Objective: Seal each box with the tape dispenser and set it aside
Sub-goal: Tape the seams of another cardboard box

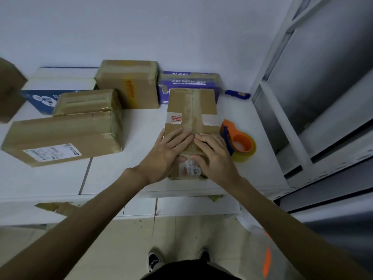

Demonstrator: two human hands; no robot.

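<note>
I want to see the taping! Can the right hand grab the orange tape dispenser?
Probably yes: the orange plastic tape dispenser lies just beside the right hand, with nothing between them.

Brown cardboard box, orange tape dispenser, purple box, white tiled counter

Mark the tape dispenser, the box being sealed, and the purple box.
tape dispenser [247, 141]: head view, orange core.
box being sealed [202, 106]: head view, top face.
purple box [187, 82]: head view, printed top.
</note>
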